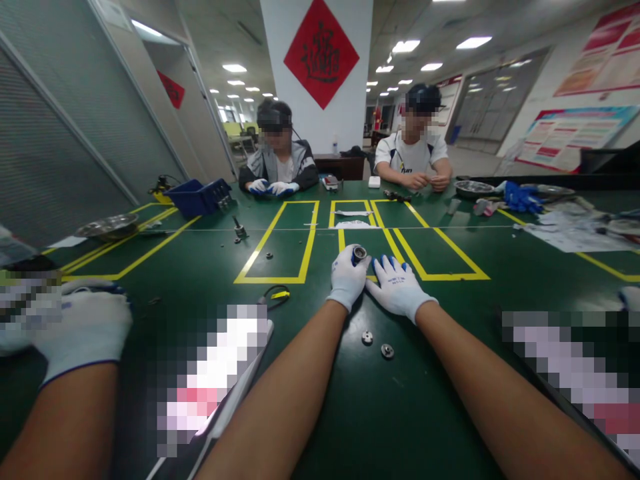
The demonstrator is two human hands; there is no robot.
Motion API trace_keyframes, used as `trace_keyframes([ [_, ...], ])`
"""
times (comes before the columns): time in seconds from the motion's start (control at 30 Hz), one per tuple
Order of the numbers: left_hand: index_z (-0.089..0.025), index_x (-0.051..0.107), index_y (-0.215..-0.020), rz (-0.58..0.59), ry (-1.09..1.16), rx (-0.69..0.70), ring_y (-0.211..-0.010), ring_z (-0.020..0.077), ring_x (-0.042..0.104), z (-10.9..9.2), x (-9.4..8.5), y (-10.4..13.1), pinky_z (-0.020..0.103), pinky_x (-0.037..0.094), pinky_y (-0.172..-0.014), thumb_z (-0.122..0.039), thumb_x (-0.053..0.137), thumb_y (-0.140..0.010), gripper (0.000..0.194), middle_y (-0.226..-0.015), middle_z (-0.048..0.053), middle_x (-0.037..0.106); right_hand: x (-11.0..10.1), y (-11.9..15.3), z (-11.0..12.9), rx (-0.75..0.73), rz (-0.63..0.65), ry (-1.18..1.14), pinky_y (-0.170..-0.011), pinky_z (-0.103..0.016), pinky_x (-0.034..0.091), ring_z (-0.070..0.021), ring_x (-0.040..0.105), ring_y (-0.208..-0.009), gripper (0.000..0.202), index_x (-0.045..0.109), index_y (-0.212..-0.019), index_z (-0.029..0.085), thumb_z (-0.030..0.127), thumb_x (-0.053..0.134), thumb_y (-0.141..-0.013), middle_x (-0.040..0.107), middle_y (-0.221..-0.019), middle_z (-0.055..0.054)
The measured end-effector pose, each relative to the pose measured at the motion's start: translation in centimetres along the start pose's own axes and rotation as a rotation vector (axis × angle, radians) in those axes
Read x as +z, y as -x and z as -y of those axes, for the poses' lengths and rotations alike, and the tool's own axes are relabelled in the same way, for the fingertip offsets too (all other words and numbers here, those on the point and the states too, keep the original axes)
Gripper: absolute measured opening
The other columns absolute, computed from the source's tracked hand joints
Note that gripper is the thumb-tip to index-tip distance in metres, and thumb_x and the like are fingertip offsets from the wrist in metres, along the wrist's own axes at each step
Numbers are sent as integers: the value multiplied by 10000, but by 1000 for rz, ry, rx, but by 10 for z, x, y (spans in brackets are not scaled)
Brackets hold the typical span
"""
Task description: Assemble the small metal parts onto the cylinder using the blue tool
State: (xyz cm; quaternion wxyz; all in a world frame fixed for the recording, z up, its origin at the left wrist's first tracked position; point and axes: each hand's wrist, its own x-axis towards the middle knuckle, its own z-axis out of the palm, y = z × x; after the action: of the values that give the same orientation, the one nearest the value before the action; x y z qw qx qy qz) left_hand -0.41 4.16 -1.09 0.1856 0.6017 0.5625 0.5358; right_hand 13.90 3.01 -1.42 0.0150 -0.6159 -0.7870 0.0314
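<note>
My left hand [346, 277], in a white glove with blue on the fingers, is closed around a small round metal part [359, 253]. That part has a dark hollow, and its open end faces up. My right hand [397, 288], gloved the same way, lies palm down on the green table [415, 427] with its fingers stretched out and apart. Its thumb comes close to the left hand. Between my forearms rest two small metal discs, one [367, 337] a bit farther away and the other [387, 351] nearer to me.
At the left edge is another person's gloved hand [85, 327]. Lit tablet-like screens flank my arms, one on the left [225, 367]. Yellow tape [270, 280] marks the table. A blue bin [193, 199] and a metal bowl [107, 227] stand far left. Two people sit opposite.
</note>
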Motion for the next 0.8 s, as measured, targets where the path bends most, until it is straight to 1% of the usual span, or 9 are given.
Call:
trace_keyframes([
  [0.17,-188,691,-1070,1,0,-2,-1002,217,688,1,0,1,353,526,-963,-264,731,-840,246,-1074,82,755,1,-2,2,23,-12,1,-1230,-596,95,-373,130,-1556,802,230,-1627,170,656,233,-989,161,-1694,-156],
  [0.3,-187,691,-1070,-1,-9,4,-1001,217,688,1,1,0,349,527,-957,-270,729,-841,247,-1073,82,755,4,-3,2,33,-77,-22,-1218,-611,123,-387,175,-1543,779,283,-1611,157,636,273,-997,198,-1682,-177],
  [0.37,-188,692,-1064,0,-14,4,-998,216,689,1,1,0,348,529,-954,-271,729,-841,241,-1067,81,757,6,-4,2,37,-122,-39,-1209,-615,155,-388,224,-1527,693,360,-1578,143,549,295,-1020,262,-1662,-181],
  [0.43,-189,692,-1057,5,-17,4,-991,215,692,1,1,-1,346,531,-947,-275,730,-841,235,-1055,78,759,9,-5,1,23,-163,-56,-1201,-615,183,-384,279,-1506,582,442,-1525,133,418,297,-1038,345,-1631,-168],
  [0.5,-189,691,-1054,4,-16,5,-986,215,693,1,2,-2,344,532,-942,-280,730,-841,236,-1049,77,760,9,-5,0,-20,-211,-78,-1200,-574,224,-362,349,-1475,520,502,-1469,112,314,295,-1037,435,-1580,-163],
  [0.57,-189,690,-1057,3,-15,7,-987,214,694,2,3,-2,341,533,-939,-283,729,-842,238,-1047,76,759,8,-5,-1,-67,-274,-121,-1177,-476,304,-316,466,-1396,479,551,-1405,95,274,308,-1034,542,-1490,-169],
  [0.67,-193,691,-1056,5,-23,7,-984,214,693,3,3,-3,338,535,-932,-288,733,-839,240,-1043,74,759,4,-5,-1,-74,-400,-191,-1036,-361,426,-263,625,-1169,390,633,-1247,112,256,348,-1023,681,-1274,-164],
  [0.73,-194,693,-1054,10,-31,3,-980,215,693,3,4,-3,339,536,-930,-292,738,-836,244,-1041,74,760,2,-4,-1,-51,-488,-227,-922,-344,458,-255,659,-1021,319,662,-1101,145,260,377,-1012,723,-1112,-144],
  [0.8,-193,694,-1060,13,-33,1,-982,217,694,3,4,-3,342,536,-933,-295,740,-834,252,-1045,76,761,0,-2,-1,-34,-570,-272,-819,-331,457,-247,655,-899,256,650,-961,178,321,442,-998,721,-962,-113],
])
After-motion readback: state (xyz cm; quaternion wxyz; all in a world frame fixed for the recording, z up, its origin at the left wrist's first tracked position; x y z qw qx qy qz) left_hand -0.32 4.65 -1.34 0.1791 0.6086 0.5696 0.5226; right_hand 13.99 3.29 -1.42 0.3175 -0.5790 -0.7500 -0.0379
